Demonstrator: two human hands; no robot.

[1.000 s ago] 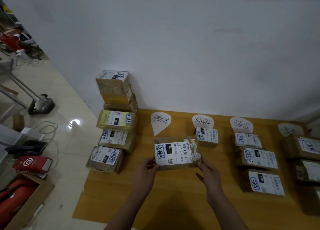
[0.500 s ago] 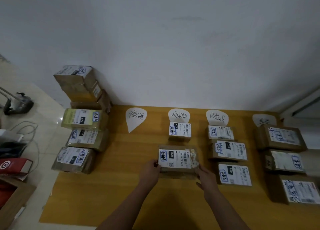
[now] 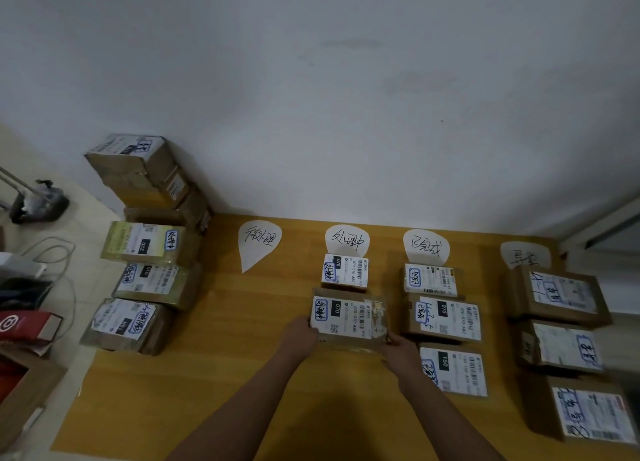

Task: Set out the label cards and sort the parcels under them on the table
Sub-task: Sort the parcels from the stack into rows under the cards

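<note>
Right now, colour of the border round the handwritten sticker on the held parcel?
Blue border on the sticker of the held parcel; head view.

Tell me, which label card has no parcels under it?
The leftmost card: only bare table below it; the other three cards head columns of parcels.

Left hand, right hand, holding parcel

The wooden table carries four white label cards along its far edge, parcels in columns under the three right ones, and piled parcels at its left edge.
</note>
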